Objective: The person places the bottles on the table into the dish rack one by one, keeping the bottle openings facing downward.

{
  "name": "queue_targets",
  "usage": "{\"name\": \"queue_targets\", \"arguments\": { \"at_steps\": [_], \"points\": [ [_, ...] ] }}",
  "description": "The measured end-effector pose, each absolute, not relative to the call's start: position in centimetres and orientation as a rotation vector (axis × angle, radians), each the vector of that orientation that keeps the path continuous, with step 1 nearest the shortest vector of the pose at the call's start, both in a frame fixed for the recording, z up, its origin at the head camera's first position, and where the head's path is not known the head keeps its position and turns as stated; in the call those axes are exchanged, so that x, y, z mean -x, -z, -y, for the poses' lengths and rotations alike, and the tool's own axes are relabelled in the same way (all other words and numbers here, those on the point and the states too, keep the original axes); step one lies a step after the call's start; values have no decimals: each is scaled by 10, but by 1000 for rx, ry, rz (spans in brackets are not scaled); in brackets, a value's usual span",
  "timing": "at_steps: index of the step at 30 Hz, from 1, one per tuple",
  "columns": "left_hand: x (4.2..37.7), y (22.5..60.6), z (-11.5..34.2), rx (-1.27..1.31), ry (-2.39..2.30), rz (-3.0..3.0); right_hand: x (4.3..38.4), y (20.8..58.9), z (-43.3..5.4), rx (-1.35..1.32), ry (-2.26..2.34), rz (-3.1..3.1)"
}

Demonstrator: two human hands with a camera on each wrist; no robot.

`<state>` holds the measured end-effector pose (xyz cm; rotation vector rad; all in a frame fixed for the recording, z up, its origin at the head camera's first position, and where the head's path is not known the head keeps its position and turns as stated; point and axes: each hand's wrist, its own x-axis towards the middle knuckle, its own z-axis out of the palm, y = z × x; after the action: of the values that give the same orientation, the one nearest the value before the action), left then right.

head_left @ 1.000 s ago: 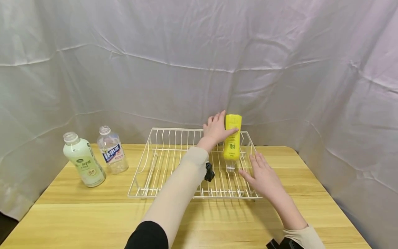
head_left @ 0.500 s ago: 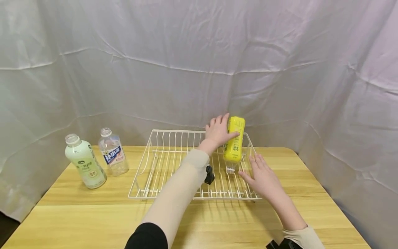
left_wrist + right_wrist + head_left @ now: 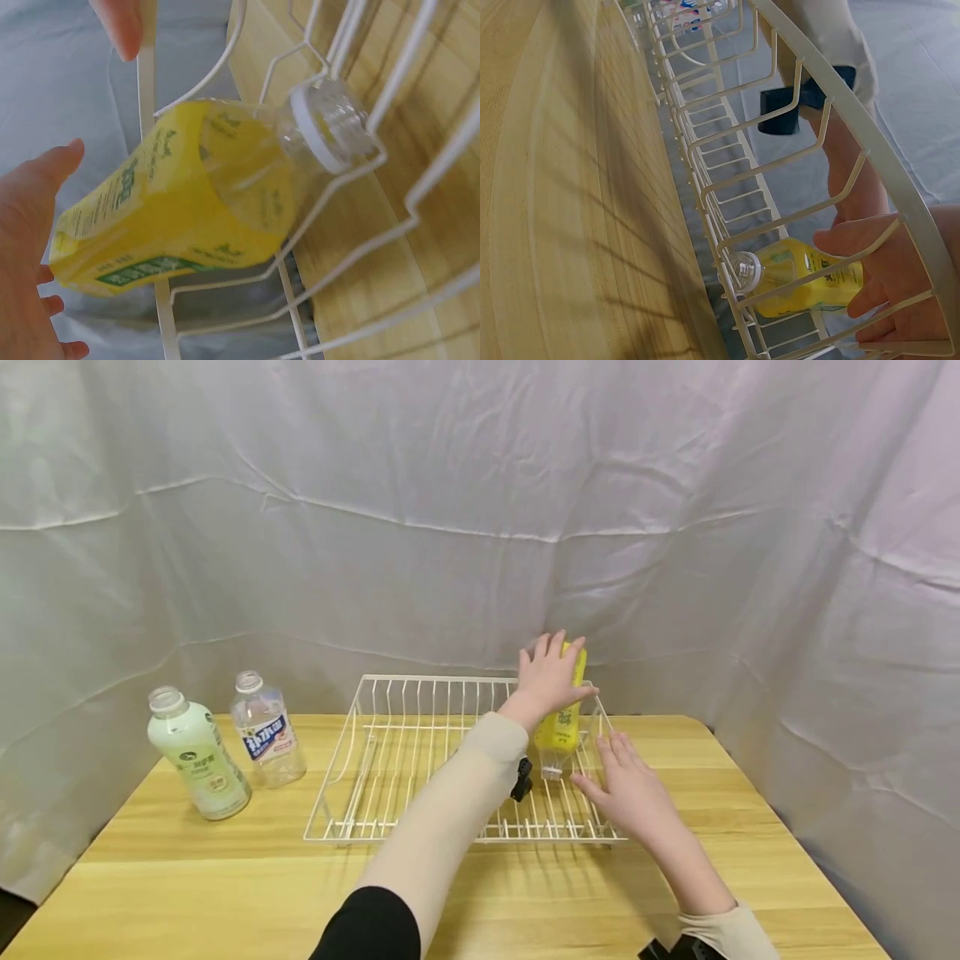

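Observation:
A yellow-labelled clear plastic bottle [image 3: 562, 727] stands neck down among the wires of a white wire dish rack [image 3: 420, 727], near its right end. My left hand [image 3: 551, 681] is over the bottle's upturned base with fingers spread, hiding part of it in the head view. Seen from the left wrist, its palm and fingers [image 3: 26, 240] are right at the base of the yellow bottle [image 3: 180, 202], not curled round it. The bottle's neck [image 3: 744, 270] points down into the rack. My right hand [image 3: 633, 789] rests with outstretched fingers at the rack's right rim.
On the table [image 3: 187, 893], left of the rack, stand a pale green bottle [image 3: 202, 760] and a clear bottle with a blue and white label [image 3: 266, 735], both uncapped. A grey curtain [image 3: 435, 568] hangs behind and at the sides.
My left hand has moved right and over the yellow bottle, covering more of it. The bottle's base has tipped a little to the right. My right hand stays at the rim.

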<state>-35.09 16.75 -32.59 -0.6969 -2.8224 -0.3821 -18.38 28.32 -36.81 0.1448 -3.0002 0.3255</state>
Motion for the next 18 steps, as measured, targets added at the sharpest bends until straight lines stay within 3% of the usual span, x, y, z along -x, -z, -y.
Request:
{"name": "queue_targets", "arguments": {
  "at_steps": [18],
  "points": [
    [358, 323, -150, 659, 540, 2828, 182, 368, -283, -150, -350, 2989]
  ]
}}
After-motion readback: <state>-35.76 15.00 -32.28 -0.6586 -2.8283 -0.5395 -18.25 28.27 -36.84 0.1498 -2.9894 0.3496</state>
